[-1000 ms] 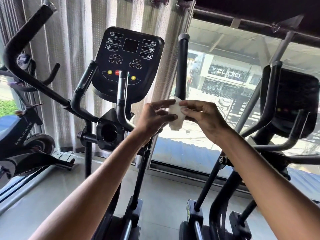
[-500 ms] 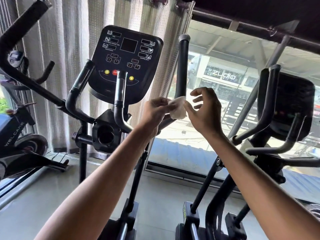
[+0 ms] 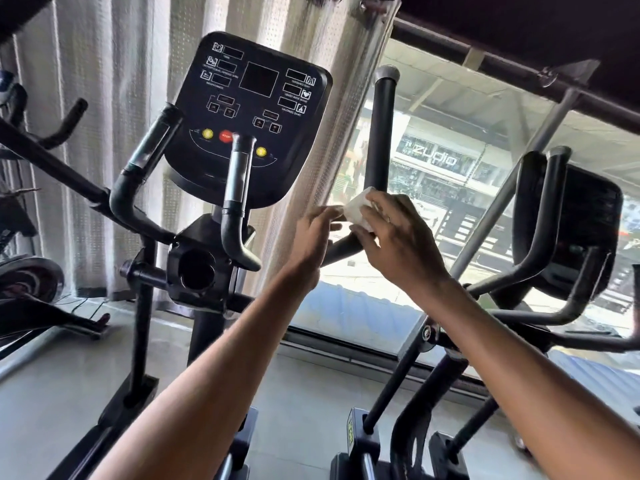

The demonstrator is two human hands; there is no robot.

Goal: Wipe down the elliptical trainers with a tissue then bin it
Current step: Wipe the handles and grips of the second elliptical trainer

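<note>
On the floor at far left, part of an exercise bike [image 3: 27,282], then the left elliptical trainer [image 3: 249,116] in front of a pale curtain [image 3: 104,133]. Right of that, the blurred left grip [image 3: 317,233], fingertips at the left edge of the white tissue [image 3: 356,207]; cannot tell whether pinching or only touching. Tissue in mid-air before that trainer's upright handlebar [image 3: 381,133], pinched in the curled fingers of the right grip [image 3: 398,244], with the right elliptical trainer [image 3: 568,230] beyond.

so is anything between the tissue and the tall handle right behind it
Nothing visible does. The tissue, held by the left hand and right hand, is right in front of the tall handle, with no object showing between them.
</note>
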